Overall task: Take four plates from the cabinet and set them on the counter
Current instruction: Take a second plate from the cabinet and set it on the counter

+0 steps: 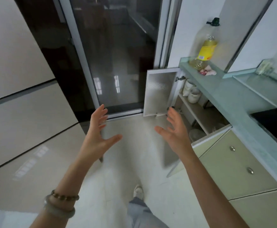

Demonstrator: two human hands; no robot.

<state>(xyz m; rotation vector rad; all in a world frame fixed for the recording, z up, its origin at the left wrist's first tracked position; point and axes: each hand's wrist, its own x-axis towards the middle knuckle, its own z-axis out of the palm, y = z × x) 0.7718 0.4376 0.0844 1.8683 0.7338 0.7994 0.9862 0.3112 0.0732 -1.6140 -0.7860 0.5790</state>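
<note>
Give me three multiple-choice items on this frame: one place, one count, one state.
1. Where does the clear plastic oil bottle with a yellow label stand?
A. on the pale green counter
B. on the floor
C. inside the cabinet
2. How many bracelets are on the left wrist?
A. none
B. one
C. two
3. How are the left hand and right hand?
A. gripping plates
B. open and empty
C. pulling a drawer
Answers: 1 A, the bottle sits at the counter's far end. 2 C, a brown beaded bracelet and a pale bangle. 3 B, fingers are spread and hold nothing.
</note>
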